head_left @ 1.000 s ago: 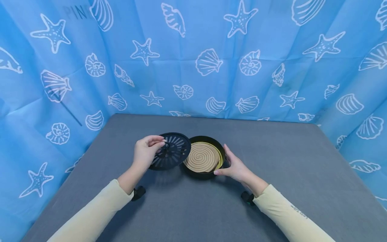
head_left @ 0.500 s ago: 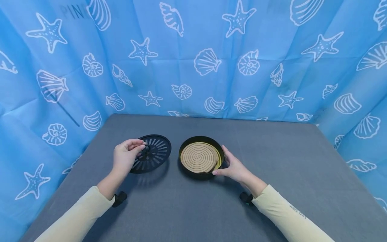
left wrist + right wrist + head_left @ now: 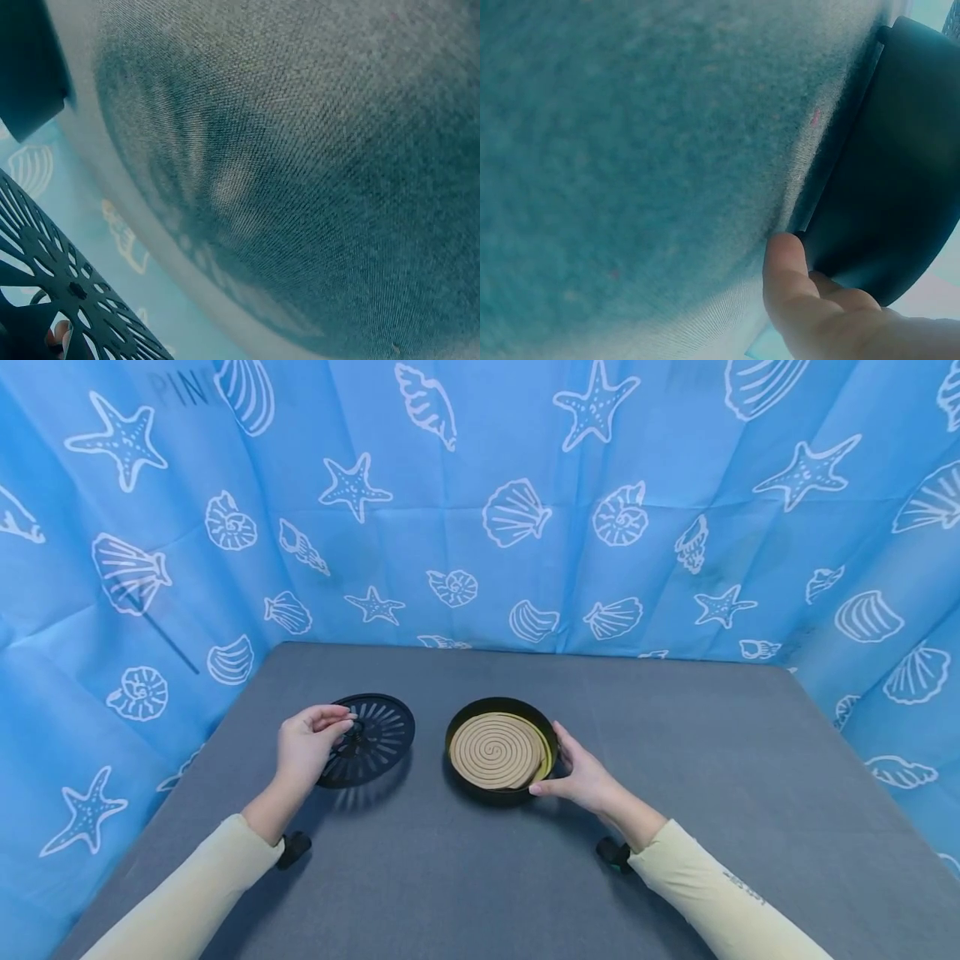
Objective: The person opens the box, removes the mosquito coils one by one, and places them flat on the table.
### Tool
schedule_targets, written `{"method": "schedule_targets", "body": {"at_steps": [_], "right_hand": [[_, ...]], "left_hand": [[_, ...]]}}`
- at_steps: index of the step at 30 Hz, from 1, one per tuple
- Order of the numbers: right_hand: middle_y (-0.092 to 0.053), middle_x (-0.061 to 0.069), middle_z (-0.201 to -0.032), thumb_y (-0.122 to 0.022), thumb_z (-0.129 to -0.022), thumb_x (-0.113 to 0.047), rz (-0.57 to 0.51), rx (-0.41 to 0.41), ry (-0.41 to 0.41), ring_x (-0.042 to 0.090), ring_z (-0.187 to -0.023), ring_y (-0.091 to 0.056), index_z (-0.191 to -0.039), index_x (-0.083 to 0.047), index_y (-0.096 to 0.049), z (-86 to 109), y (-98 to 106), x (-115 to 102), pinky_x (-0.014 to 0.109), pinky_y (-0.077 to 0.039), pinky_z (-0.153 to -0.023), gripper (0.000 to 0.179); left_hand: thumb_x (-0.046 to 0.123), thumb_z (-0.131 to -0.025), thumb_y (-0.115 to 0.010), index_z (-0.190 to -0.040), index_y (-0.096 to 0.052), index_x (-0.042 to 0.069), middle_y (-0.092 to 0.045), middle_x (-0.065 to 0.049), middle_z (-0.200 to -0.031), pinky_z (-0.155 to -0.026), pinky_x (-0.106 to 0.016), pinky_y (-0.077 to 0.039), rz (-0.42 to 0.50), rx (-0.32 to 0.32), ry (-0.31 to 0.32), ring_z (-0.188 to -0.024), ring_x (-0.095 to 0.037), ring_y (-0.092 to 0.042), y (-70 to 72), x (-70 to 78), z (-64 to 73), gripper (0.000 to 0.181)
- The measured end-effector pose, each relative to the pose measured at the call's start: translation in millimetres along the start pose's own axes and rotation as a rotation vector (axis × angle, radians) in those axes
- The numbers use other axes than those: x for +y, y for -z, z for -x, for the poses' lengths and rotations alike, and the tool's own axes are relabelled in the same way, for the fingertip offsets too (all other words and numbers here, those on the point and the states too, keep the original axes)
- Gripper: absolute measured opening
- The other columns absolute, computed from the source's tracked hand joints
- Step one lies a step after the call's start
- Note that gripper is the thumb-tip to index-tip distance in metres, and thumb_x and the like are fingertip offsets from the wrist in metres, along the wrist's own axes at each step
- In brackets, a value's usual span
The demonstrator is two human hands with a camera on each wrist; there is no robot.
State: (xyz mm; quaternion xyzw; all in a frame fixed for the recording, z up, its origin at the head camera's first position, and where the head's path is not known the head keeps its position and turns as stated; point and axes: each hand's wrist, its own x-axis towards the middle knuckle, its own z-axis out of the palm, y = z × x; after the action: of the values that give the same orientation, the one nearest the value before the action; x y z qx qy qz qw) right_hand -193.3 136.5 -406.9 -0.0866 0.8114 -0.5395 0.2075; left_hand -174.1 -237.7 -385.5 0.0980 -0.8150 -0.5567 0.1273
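Note:
My left hand (image 3: 302,750) pinches the small ring at the centre of a round black slotted lid (image 3: 387,742). The lid hangs over the table, tilted, with its shadow just below it; its slotted underside (image 3: 112,311) shows in the left wrist view. To its right stands a shallow round black mosquito coil tin (image 3: 491,797). Inside lie tan mosquito coils (image 3: 497,750), wound in a flat spiral, with a yellow layer (image 3: 551,752) showing along the right edge. My right hand (image 3: 588,778) holds the tin's right side, thumb in front and fingers behind; in the right wrist view fingers touch its dark wall (image 3: 900,157).
A grey cloth-covered table (image 3: 480,877) lies under everything. Behind it and at both sides hangs a blue curtain (image 3: 465,543) printed with white shells and starfish. Black wrist cameras (image 3: 294,850) sit under both cuffs.
My left hand has carried the lid leftwards, from overlapping the tin to well beside it, slowing in the last half second. The right hand and the tin have stayed in place.

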Motion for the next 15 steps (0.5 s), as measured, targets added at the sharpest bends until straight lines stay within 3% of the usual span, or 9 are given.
{"method": "schedule_targets", "body": {"at_steps": [15], "right_hand": [[0.002, 0.020, -0.161, -0.080, -0.081, -0.011, -0.007, -0.002, -0.031, 0.043, -0.145, -0.007, -0.156, -0.009, 0.001, 0.7, 0.5, -3.0, 0.055, -0.015, -0.114, 0.111]], "left_hand": [[0.011, -0.096, -0.061, -0.119, -0.064, -0.006, -0.070, -0.013, -0.110, -0.076, -0.023, -0.055, 0.019, -0.034, 0.154, -0.086, -0.003, -0.064, -4.4, -15.3, -22.9, 0.028]]}}
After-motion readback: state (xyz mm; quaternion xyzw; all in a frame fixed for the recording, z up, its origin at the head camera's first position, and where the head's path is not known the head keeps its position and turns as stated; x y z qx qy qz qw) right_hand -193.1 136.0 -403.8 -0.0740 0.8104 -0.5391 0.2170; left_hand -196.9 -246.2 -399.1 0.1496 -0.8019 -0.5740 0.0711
